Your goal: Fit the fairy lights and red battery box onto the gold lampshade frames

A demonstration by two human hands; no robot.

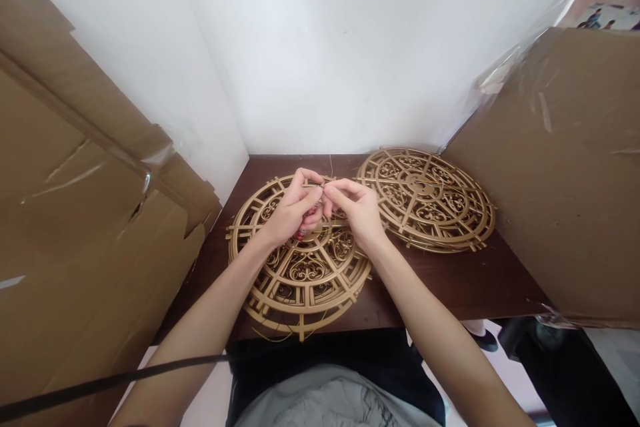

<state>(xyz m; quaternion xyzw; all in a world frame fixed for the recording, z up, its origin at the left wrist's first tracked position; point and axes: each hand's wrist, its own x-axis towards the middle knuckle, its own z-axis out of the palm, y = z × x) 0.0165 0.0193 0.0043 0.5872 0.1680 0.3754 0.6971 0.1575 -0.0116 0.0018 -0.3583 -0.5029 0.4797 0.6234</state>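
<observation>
"So, where are the two hands?"

"Close together, fingertips nearly touching, above the left-hand pile of gold lattice discs (306,270). The left hand (294,208) comes in from one side, the right hand (359,208) from the other."

"And the grip?"

"Both are pinching, thumb against forefinger, at a small dark piece (323,187) that sits right between them. It is too tiny for me to name. The left hand's lower fingers also curl around a red-patterned object (301,235), whose end pokes out below them, toward the wearer; I cannot tell what it is."

"Which hand is nearer to the piece?"

"Neither, clearly: it lies at the meeting point of both sets of fingertips. Its own long axis is hidden by them."

"Anything running off it?"

"Perhaps. A fine strand (331,163) shows just beyond the fingertips, its length pointing away from the wearer, toward the white wall (345,67). Whether it joins the piece, I cannot tell."

"What else is about?"

"Another pile of gold discs (421,185) lies just beside, past the right hand, on the same dark brown tabletop (445,290). Cardboard sheets (565,180) stand at either side."
</observation>
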